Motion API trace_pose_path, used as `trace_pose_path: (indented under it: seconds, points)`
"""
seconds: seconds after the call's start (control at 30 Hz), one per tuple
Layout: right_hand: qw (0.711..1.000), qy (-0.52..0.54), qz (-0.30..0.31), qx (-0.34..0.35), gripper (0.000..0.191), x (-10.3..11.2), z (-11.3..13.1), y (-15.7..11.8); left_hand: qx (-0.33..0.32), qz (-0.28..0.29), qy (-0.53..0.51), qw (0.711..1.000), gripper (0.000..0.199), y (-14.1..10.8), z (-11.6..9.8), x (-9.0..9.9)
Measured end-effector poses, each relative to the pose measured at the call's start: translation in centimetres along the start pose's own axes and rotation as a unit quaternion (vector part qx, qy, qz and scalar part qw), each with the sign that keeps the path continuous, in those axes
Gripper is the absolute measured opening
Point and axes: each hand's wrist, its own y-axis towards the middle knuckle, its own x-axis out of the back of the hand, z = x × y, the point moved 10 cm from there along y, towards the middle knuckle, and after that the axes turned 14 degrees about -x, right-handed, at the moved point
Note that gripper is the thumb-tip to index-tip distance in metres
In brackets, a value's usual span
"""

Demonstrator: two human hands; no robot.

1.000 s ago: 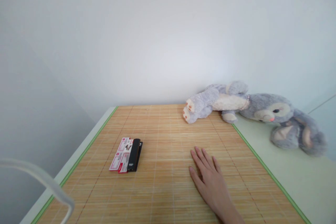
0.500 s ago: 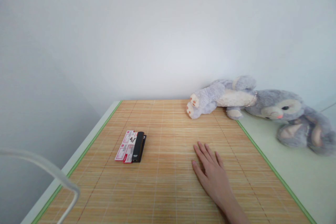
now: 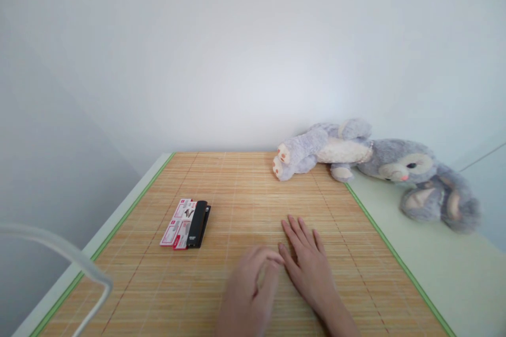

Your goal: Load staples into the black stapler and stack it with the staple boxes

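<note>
Your right hand [image 3: 312, 272] lay open on the mat [image 3: 241, 184]. Your left hand [image 3: 248, 292] curled nearby; whether closed, I couldn't tell.

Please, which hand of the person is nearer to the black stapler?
The left. The left hand is curled, right of the black stapler and closer to the camera. The right hand lies flat on the mat, farther right.

Slatted wooden mat [image 3: 237, 184]; plush rabbit [image 3: 342, 151], fuzzy; matt black stapler [image 3: 196, 224].
</note>
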Motion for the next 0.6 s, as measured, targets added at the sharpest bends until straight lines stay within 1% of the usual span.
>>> trace_pose_path:
  seconds: [0.03,0.1,0.17,0.23,0.37,0.6]
  points:
    - [1.0,0.001,-0.001,-0.001,0.059,0.1,0.0,0.0,-0.002,0.001,0.032,0.999,0.034,0.5,1.2,0.4]
    - [1.0,0.003,-0.005,-0.004,0.059,0.1,-0.1,0.0,-0.029,0.0,0.109,0.994,0.037,1.2,3.3,1.2]
    - [1.0,0.004,-0.006,-0.005,0.059,0.1,-0.2,-0.1,-0.044,0.004,0.176,0.983,0.044,1.3,5.1,1.3]
    - [1.0,0.002,-0.004,-0.003,0.059,-0.1,-0.2,-0.1,-0.043,0.007,0.23,0.972,0.051,1.1,6.4,1.1]
    - [1.0,-0.009,-0.008,0.004,0.06,-0.2,0.2,-0.1,-0.03,0.012,0.292,0.956,0.06,0.5,7.1,0.4]
    - [1.0,-0.016,-0.015,0.014,0.065,-0.3,1.1,-0.6,-0.025,0.013,0.315,0.949,0.067,0.4,7.2,0.0]
